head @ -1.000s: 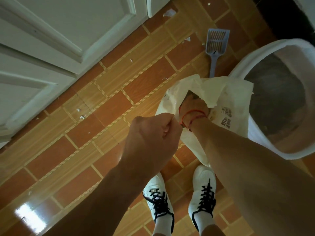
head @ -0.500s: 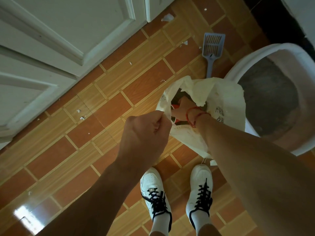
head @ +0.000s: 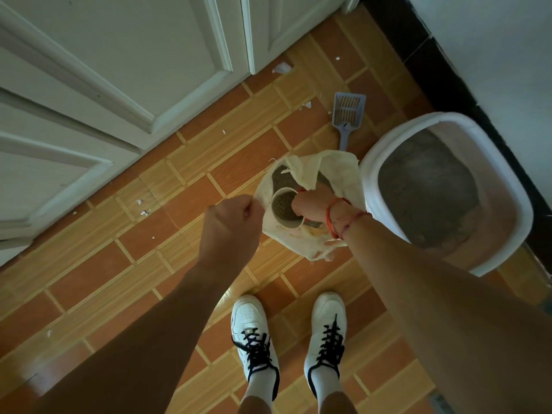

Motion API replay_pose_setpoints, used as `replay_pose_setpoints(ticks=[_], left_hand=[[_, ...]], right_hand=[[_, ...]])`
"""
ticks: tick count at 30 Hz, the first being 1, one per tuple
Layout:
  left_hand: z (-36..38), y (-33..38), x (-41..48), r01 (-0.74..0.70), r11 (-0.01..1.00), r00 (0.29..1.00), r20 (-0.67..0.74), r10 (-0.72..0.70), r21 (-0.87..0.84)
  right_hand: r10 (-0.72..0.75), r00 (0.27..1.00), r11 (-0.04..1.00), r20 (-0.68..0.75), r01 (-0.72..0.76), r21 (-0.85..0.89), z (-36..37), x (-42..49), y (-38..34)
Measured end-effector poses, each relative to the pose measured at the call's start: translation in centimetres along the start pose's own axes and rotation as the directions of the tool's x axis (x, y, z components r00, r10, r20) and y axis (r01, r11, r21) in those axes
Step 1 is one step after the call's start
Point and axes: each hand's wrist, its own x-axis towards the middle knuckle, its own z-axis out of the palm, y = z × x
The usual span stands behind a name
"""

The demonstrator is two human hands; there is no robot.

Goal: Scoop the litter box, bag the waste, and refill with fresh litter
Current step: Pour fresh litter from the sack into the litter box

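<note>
Litter box [head: 442, 118], white plastic with rounded corners and a broad rim, stands on the orange-brown tiled floor [head: 209, 162] to your right, close against a black skirting strip [head: 397, 22] below a white wall [head: 493, 55]; a layer of grey litter [head: 427, 186] covers its bottom. Touching its left side, a crumpled cream plastic bag [head: 340, 170] sits open on the tiles, and more litter shows deep inside it. Your left hand [head: 233, 222] pinches the bag's near-left edge, fingers curled tight into a fist on the plastic, keeping the mouth wide. Your right hand [head: 310, 204], a red string bracelet [head: 331, 216] at its wrist, is inside the mouth of the bag and grips a round white cup [head: 292, 226] by its right side, though the fingertips themselves are hidden behind it. The cup's mouth faces up toward you and it is filled almost to the brim with grey-green granules [head: 282, 207]. Beyond the bag a blue-grey slotted plastic scoop [head: 348, 112] lies flat on the tiles, its handle pointing at the bag. Small white scraps [head: 282, 68] dot the floor near the white panelled doors [head: 119, 70] at left. Your white trainers [head: 254, 339] with black laces stand side by side below the bag.
</note>
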Motion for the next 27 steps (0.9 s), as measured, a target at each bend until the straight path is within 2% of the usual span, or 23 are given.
replay_pose_setpoints(ticks=[5,6,11,14,18,23,27], left_hand=[[-0.2,0.3,-0.5,0.109,0.994,0.994,0.000,-0.109,-0.001],[-0.2,0.2,-0.5,0.143,0.990,0.990,-0.007,-0.143,-0.003],[-0.1,0.1,-0.2,0.235,0.971,0.972,-0.021,-0.235,0.033],[0.5,1.0,-0.1,0.246,0.967,0.969,-0.009,-0.246,0.067],[2.0,2.7,-0.5,0.255,0.961,0.967,-0.006,-0.255,0.107],[3.5,4.7,-1.1,0.202,0.962,0.979,-0.008,-0.204,0.186],[4.7,5.4,-1.4,0.175,0.956,0.984,-0.007,-0.179,0.236]], right_hand=[[-0.107,0.992,0.986,0.060,0.098,0.137,-2.1,-5.3,-1.0],[-0.106,0.992,0.972,0.069,0.088,0.217,-2.4,-6.0,-1.0],[-0.235,0.965,0.933,0.115,0.191,0.304,-5.4,-9.1,-0.6],[-0.311,0.934,0.867,0.175,0.203,0.454,-7.7,-10.3,0.5],[-0.372,0.918,0.766,0.138,0.220,0.604,-11.5,-11.0,3.1],[-0.295,0.955,0.630,-0.016,0.207,0.748,-16.0,-11.2,7.9],[-0.070,0.989,0.591,-0.130,0.146,0.793,-18.2,-10.6,13.4]])
